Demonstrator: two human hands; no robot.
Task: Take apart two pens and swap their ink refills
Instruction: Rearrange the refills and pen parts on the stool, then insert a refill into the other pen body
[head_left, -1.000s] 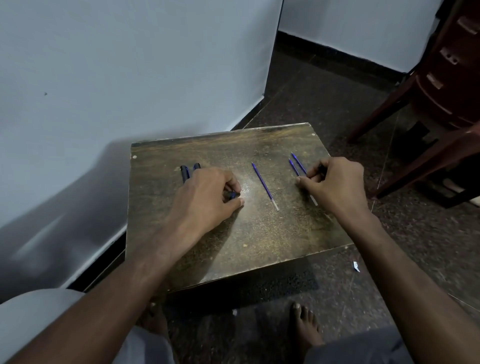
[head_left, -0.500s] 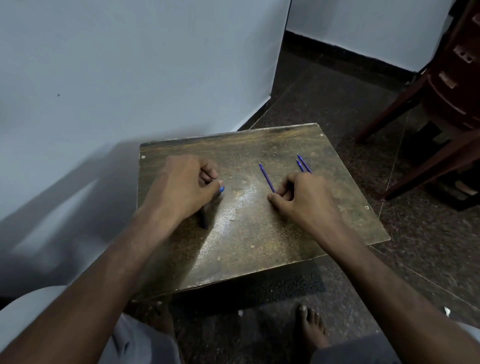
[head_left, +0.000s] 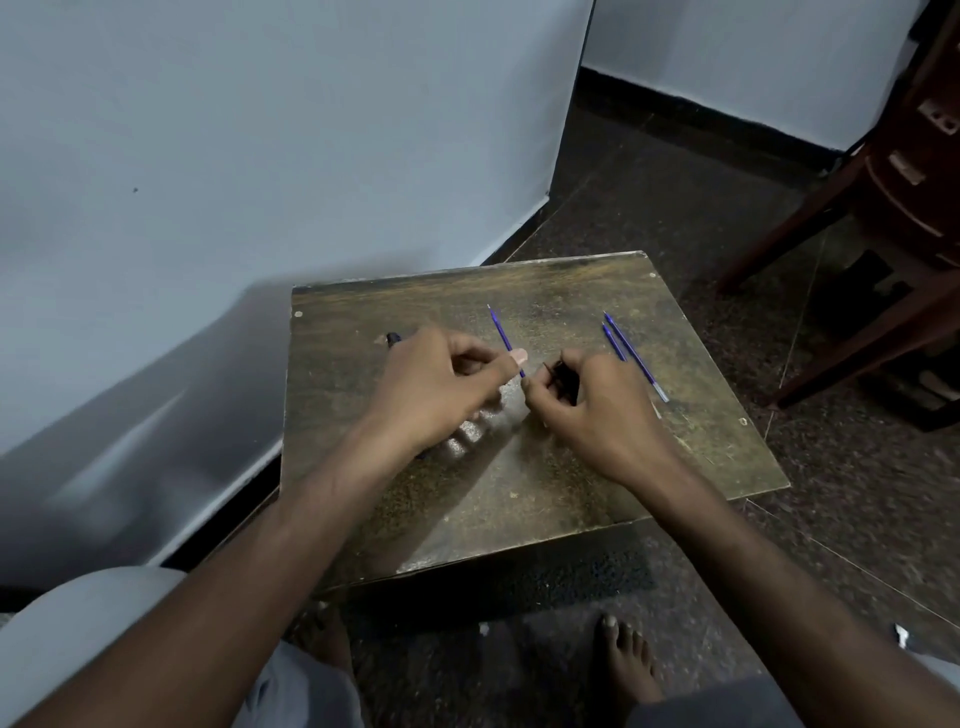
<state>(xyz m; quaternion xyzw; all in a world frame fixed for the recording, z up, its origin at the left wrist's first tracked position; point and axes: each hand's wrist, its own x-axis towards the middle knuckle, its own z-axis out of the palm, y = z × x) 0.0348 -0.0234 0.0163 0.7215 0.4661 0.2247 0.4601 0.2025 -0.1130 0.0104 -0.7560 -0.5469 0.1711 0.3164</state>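
Bare feet (head_left: 626, 660) show at the bottom of the frame on the dark speckled floor (head_left: 857, 493), just below the near edge of a worn wooden table (head_left: 519, 499). Both forearms reach up from the lower corners and meet over the table's middle. Left hand (head_left: 441, 387) is curled, thumb and forefinger pinched on a thin blue ink refill (head_left: 505, 338) whose free end slants toward the upper left; a dark pen part (head_left: 393, 339) pokes out behind its knuckles. Right hand (head_left: 597, 410), just beside it, has its fingers closed around a dark pen barrel (head_left: 563, 376), mostly hidden. Further right, two more blue refills (head_left: 631, 353) lie side by side on the tabletop, apart from both hands. Beyond stand a pale wall (head_left: 260, 156) and, at the upper right, dark wooden furniture (head_left: 904, 208).
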